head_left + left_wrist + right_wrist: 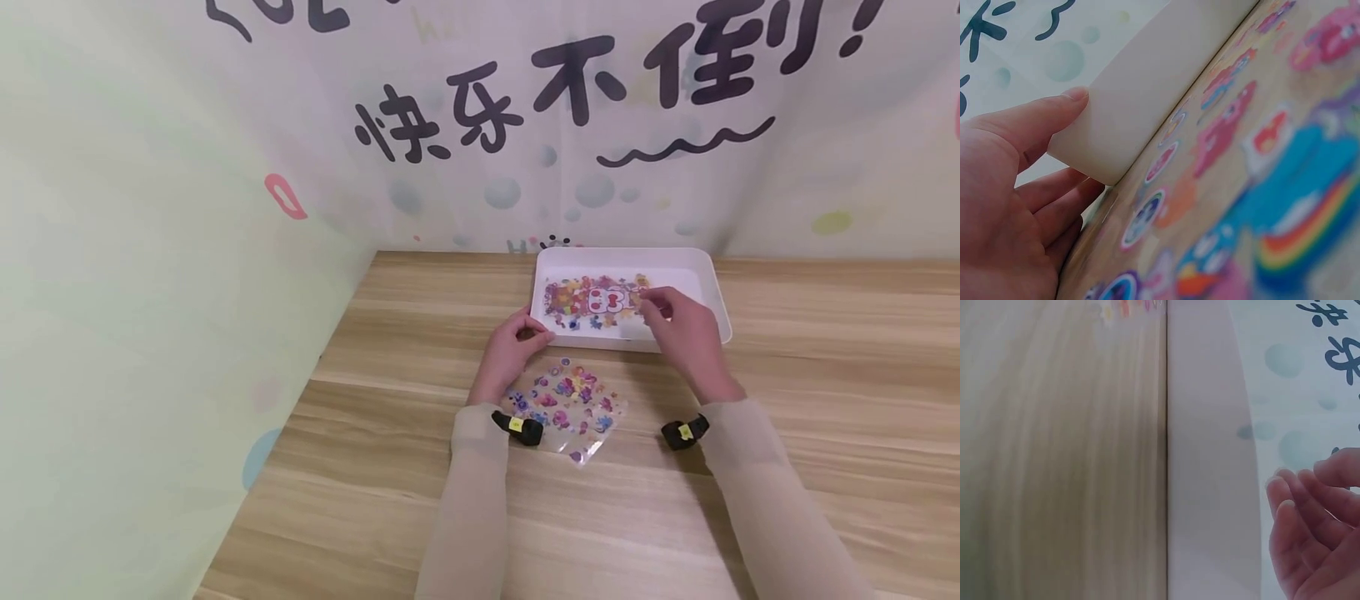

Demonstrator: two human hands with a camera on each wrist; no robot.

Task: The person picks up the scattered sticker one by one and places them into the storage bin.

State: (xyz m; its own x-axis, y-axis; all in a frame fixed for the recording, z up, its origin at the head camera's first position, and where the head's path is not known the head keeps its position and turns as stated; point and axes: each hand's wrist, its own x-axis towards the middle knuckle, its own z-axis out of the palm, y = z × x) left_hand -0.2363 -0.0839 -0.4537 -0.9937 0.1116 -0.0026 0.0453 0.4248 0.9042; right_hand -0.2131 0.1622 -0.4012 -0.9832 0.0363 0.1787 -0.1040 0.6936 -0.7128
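Even, soft, bright light; faint shadows; wrist views blurred (too close).
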